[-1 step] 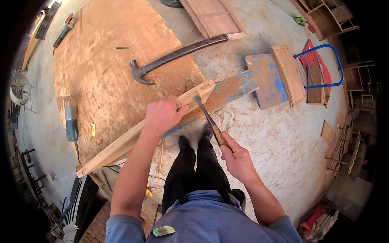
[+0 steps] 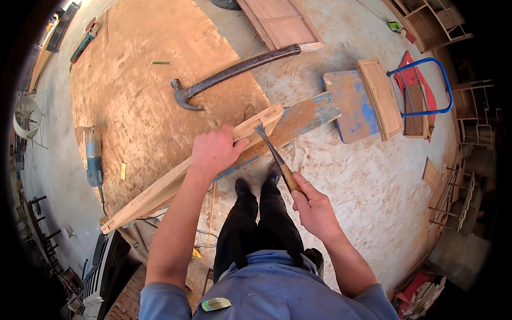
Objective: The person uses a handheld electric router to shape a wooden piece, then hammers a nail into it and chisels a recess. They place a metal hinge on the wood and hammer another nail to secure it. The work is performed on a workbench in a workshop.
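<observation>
My left hand (image 2: 213, 152) is wrapped over a long pale wooden rail (image 2: 154, 198), its thumb along the near side. The rail runs slantwise from lower left to upper right, with a slot cut near each end. In my right hand (image 2: 314, 210) is a chisel (image 2: 278, 158), gripped by its wooden handle. The chisel's flat tip is at the rail's near edge, close to the right end; whether it touches cannot be told. Beyond the rail, a claw hammer (image 2: 234, 72) lies on a plywood-topped table (image 2: 138, 96), its handle reaching past the edge.
A dusty board with worn blue paint (image 2: 314, 112) extends right from under the rail. An angle grinder (image 2: 84, 42) and a blue power tool (image 2: 94, 165) lie at the table's left side. Beyond are a wooden panel (image 2: 280, 24) and a blue-handled trolley (image 2: 445, 85).
My right hand and the chisel handle have shifted very slightly to the right. My left hand and the rail look unmoved.
</observation>
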Motion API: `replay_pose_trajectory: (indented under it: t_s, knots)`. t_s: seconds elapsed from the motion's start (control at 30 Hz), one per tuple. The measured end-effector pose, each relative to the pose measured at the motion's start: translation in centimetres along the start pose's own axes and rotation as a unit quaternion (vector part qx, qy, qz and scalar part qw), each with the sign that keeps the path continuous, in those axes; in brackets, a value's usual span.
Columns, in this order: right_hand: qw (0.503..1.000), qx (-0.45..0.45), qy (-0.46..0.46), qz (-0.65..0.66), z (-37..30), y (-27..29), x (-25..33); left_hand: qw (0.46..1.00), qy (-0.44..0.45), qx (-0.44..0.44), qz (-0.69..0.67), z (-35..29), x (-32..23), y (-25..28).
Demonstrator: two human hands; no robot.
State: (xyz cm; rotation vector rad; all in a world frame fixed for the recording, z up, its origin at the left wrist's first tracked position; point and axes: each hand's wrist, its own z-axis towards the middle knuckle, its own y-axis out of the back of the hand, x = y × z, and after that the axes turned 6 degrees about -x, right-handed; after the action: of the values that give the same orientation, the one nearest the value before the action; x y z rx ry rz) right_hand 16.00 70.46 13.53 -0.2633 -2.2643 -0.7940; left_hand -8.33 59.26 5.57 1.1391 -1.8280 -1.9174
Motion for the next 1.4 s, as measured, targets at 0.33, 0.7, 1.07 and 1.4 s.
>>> replay_pose_trajectory:
  t_s: [0.33,0.7,1.07,1.4]
  knots:
    - [0.998,0.015,0.018,-0.052,0.5,1.0,0.9,1.0,0.006,0.018,0.004,0.0,-0.1,0.1]
    - [0.999,-0.02,0.046,0.015,1.4,-2.8,-2.5,1.0,0.006,0.025,-0.015,0.0,0.3,-0.1]
    - [0.951,-0.126,0.096,0.267,1.9,3.7,-1.7,0.998,0.014,0.0,-0.066,-0.1,-0.4,1.1]
    - [0.942,-0.077,-0.011,0.326,2.9,3.9,-6.1,0.979,0.043,-0.153,-0.129,-0.6,-0.5,0.7]
